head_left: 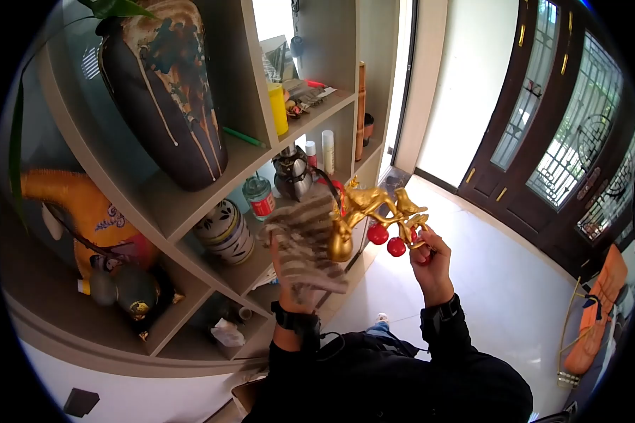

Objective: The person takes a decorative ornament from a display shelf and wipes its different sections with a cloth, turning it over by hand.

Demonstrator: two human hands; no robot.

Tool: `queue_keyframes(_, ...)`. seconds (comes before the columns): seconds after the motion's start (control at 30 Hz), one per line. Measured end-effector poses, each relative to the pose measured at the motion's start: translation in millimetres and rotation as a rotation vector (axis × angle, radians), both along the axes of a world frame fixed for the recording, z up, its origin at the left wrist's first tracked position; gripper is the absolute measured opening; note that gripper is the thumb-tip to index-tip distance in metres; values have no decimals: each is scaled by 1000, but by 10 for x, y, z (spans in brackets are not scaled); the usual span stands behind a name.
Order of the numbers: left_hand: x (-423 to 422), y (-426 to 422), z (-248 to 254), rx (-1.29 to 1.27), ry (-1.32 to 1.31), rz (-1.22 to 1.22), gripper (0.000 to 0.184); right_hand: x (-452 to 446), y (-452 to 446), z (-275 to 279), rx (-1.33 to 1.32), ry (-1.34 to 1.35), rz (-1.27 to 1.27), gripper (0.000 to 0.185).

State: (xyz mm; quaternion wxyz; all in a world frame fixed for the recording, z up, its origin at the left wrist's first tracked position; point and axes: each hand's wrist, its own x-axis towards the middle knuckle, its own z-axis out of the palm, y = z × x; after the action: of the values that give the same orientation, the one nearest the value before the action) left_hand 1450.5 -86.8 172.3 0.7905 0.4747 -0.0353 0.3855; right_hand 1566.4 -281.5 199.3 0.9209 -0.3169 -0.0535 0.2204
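My right hand (430, 259) is closed round the right end of a golden figurine (368, 204), a branch with a bird, leaves and red cherry-like balls. The figurine is held up in front of the shelves, with a rounded golden body at its left end. A brown-and-grey striped cloth (307, 243) hangs over my left hand (283, 287) and covers most of its fingers. The cloth is next to the figurine's left end and looks smeared by motion. Whether it touches the figurine, I cannot tell.
The shelf unit (144, 261) holds a tall dark vase (169, 106), a patterned jar (226, 233), a glass jar (259, 197), a metal pot (291, 173) and a yellow cup (277, 109). Beyond the pale floor (466, 233) is a dark double door (543, 134). Something orange (596, 310) stands at right.
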Motion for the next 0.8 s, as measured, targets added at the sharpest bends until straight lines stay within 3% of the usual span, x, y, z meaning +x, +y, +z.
queue_keyframes(0.17, -81, -63, 80, -199, 128, -135, 50, -19, 19, -71, 128, 141, 9, 8)
queue_keyframes(0.3, -132, -192, 143, -217, 265, -116, 49, -127, 144, -37, 52, 118, -6, 8)
queue_keyframes(0.33, -132, -226, 164, -158, 282, -52, 49, -152, 147, -65, 49, 57, 48, 6)
queue_keyframes(0.37, -106, -299, 258, 241, 160, 301, 43, -176, 165, -55, 42, 59, 52, 6)
queue_keyframes(0.4, -65, -243, 166, 299, 82, 328, 33, -211, 190, -31, -5, 41, 31, 6)
queue_keyframes(0.5, -62, -234, 172, 349, -10, 442, 31, -249, 198, -21, -66, 13, 30, 6)
queue_keyframes(0.57, 11, -132, -272, 388, 23, 578, 30, -266, 192, -43, -40, -23, 52, 4)
queue_keyframes(0.63, 8, -42, -581, 783, 256, 585, 40, -262, 182, -87, -17, -46, 62, 3)
queue_keyframes(0.7, -93, -181, -238, 199, 243, 306, 35, -230, 170, -119, 6, -75, 72, 2)
queue_keyframes(0.77, -195, -150, -58, -240, 80, -152, 33, -171, 142, -136, 11, -166, -1, 3)
queue_keyframes(0.8, -193, -137, -73, -246, 82, -152, 33, -135, 129, -151, 44, -163, 3, 4)
